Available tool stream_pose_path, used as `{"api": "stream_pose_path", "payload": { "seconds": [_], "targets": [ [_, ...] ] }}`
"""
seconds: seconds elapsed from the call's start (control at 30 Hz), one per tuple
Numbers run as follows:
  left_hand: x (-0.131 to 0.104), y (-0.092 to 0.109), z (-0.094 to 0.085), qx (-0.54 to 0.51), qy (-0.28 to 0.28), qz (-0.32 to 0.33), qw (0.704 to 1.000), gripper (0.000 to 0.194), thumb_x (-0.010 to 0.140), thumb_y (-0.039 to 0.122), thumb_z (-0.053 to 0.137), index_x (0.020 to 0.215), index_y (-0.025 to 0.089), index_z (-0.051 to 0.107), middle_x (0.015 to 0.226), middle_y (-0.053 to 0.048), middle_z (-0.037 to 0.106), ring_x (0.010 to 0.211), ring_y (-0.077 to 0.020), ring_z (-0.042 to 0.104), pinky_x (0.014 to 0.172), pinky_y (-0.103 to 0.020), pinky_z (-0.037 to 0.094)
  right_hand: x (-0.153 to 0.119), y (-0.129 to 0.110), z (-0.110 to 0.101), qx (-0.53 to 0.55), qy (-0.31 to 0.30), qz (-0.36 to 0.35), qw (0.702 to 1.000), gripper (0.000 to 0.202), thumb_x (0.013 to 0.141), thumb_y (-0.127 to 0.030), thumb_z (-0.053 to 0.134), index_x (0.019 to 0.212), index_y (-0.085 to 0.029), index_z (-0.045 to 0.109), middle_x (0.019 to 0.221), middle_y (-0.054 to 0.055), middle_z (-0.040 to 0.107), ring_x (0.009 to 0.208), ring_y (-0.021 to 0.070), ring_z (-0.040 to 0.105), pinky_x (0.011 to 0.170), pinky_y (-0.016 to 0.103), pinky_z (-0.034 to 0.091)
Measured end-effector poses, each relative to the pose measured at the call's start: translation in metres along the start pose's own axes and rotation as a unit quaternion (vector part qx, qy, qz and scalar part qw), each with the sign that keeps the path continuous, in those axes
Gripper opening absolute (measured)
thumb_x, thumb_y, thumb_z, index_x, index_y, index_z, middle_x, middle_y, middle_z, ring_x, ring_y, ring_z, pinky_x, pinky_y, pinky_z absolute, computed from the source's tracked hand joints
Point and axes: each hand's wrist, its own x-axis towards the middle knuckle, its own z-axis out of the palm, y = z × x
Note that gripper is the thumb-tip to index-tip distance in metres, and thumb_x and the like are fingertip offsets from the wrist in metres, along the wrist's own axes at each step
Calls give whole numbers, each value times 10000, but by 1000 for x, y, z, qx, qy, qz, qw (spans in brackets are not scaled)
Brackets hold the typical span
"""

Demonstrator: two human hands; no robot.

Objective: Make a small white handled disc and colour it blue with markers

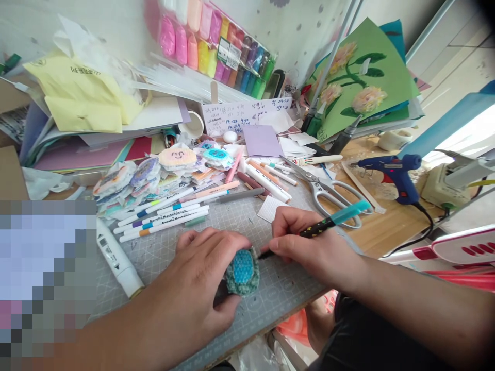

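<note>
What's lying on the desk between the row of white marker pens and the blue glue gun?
In the head view, silver scissors with white handles lie between the white marker pens and the blue glue gun, beside a small white square of paper.

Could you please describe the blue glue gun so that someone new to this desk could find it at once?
Start at the grey cutting mat and move right past the scissors onto the bare wooden desk. The glue gun stands there with a black cord trailing from its handle. It alone is dark blue and pistol-shaped.
</note>
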Motion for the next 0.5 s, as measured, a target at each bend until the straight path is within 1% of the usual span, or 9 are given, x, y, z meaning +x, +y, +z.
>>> {"api": "stream_pose_path", "payload": {
  "seconds": [0.07,0.17,0.3,0.4,0.5],
  "targets": [
    [0,0,-1,1,-3,-1,1000,500,680,76,564,1139,259,488,1104,-3,604,1073,-257,492,929,-424,280,0,0,0,-5,14,-11,1000,192,697,-188,591,579,-203,442,516,-59,466,504,96,402,484,236,304],
    [0,1,-1,-1,-9,-5,1000,478,693,93,566,1136,258,491,1095,-4,606,1065,-249,491,930,-413,290,1,1,0,-2,-7,4,1000,209,686,-173,590,557,-204,428,486,-67,443,491,92,393,481,236,304],
    [-1,0,0,-6,-2,-5,1000,453,716,118,570,1134,266,483,1097,7,600,1062,-234,489,928,-390,290,1,2,-1,-6,18,-4,1000,193,698,-186,595,576,-201,446,499,-62,482,486,89,402,473,230,310],
    [-1,-1,1,-2,1,3,1000,464,714,118,571,1141,270,472,1100,13,595,1065,-230,488,923,-391,274,2,3,-1,-6,-4,5,1000,197,697,-181,604,575,-198,450,492,-67,469,478,84,396,466,225,307],
    [-1,-3,2,1,2,8,1000,471,712,121,574,1145,271,466,1094,15,595,1060,-233,492,915,-395,266,2,3,-2,1,13,-9,1000,177,704,-190,598,594,-198,459,506,-64,488,479,84,403,464,225,299]
  ]
}}
